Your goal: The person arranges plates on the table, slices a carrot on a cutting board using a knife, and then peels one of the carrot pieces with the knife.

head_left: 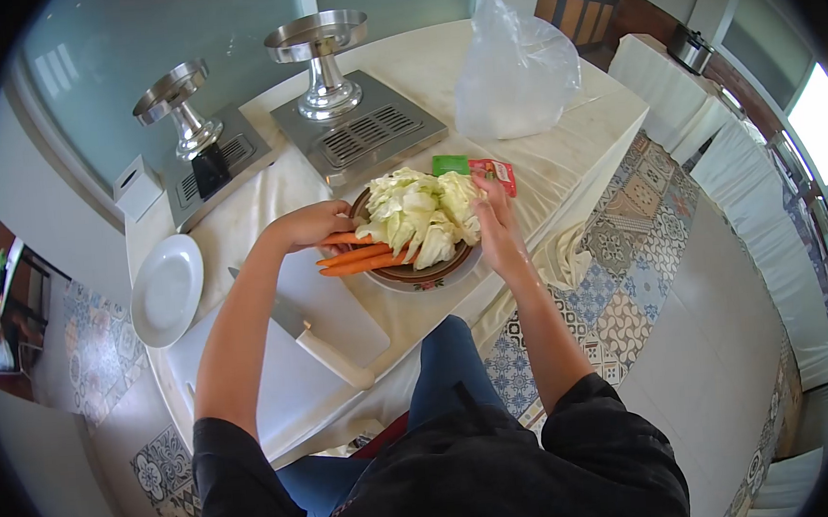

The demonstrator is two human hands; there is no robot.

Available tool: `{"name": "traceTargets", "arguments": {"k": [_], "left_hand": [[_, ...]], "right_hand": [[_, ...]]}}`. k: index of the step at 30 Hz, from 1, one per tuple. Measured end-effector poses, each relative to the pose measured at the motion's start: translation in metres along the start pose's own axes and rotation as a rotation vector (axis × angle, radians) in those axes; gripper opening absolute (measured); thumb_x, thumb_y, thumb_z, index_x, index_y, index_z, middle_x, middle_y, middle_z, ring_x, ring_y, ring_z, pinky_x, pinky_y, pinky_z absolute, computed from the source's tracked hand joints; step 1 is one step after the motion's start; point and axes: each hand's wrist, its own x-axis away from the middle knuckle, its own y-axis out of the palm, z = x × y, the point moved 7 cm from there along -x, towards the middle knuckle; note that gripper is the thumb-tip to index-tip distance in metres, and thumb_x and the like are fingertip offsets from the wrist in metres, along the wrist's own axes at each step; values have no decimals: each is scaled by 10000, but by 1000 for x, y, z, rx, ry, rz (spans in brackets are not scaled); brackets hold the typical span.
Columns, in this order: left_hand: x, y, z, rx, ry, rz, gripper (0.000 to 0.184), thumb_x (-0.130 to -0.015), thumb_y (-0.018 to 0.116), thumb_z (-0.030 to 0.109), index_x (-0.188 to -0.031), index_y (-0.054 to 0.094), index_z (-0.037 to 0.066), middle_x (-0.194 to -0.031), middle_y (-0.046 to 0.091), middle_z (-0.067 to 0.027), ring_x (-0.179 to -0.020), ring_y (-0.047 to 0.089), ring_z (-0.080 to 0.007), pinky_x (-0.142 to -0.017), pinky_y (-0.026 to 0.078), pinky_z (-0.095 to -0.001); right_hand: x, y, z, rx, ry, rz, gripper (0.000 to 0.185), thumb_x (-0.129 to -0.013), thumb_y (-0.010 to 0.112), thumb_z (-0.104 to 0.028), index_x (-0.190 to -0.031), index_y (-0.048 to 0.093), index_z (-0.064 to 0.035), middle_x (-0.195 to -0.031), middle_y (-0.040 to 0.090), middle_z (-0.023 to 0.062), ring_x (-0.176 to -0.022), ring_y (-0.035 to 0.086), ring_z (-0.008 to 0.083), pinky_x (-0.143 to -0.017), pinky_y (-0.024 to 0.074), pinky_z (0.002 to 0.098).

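A heap of pale green cabbage leaves [420, 210] lies on a brown-rimmed patterned plate [432, 283]. Several carrots [361, 261] rest at the plate's left side, their ends sticking out past the rim. My left hand [314, 227] is closed at the upper carrot, fingers curled beside the cabbage; part of its grip is hidden. Along the right side of the cabbage, my right hand [498, 229] lies with its fingers stretched out, touching the leaves. Behind the plate are a green packet [451, 165] and a red packet [497, 175].
A knife [335, 357] lies on a white cutting board [341, 307] at the table's front left. Beside it is a white oval plate [168, 291]. Two metal stands [328, 96] [196, 134] stand at the back, with a plastic bag [516, 74] to their right.
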Motion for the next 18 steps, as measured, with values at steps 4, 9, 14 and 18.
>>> {"name": "traceTargets", "arguments": {"k": [4, 9, 14, 18], "left_hand": [[-14, 10, -4, 238, 30, -212, 488, -934, 473, 119, -1397, 321, 87, -1043, 609, -84, -733, 636, -103, -613, 546, -224], [-15, 6, -10, 330, 75, -180, 708, -922, 542, 115, -1513, 152, 110, -1242, 549, -129, -841, 646, -117, -621, 557, -199], [32, 1, 19, 558, 220, -16, 692, -950, 484, 123, -1528, 107, 158, -1193, 577, -120, -670, 637, -90, -519, 560, -183], [81, 5, 30, 773, 377, 41, 704, -938, 439, 81, -1532, 68, 150, -1132, 592, -125, -551, 565, -80, -425, 486, -190]], "right_hand": [[3, 9, 17, -231, 225, -31, 489, -893, 532, -178, -1368, 427, -127, -1317, 481, 85, -1168, 492, 211, -765, 521, 292], [1, 4, -1, -173, 247, 12, 496, -853, 572, -152, -1335, 479, -79, -1306, 525, 109, -1152, 533, 201, -920, 456, 315], [-31, -6, -41, -233, 192, 25, 521, -791, 592, -197, -1269, 532, 1, -1194, 595, 218, -1170, 546, 304, -1001, 396, 368], [-67, -4, -87, -387, 218, -196, 493, -835, 568, -184, -1305, 522, -43, -1231, 574, 140, -1120, 564, 222, -992, 405, 329]]}}
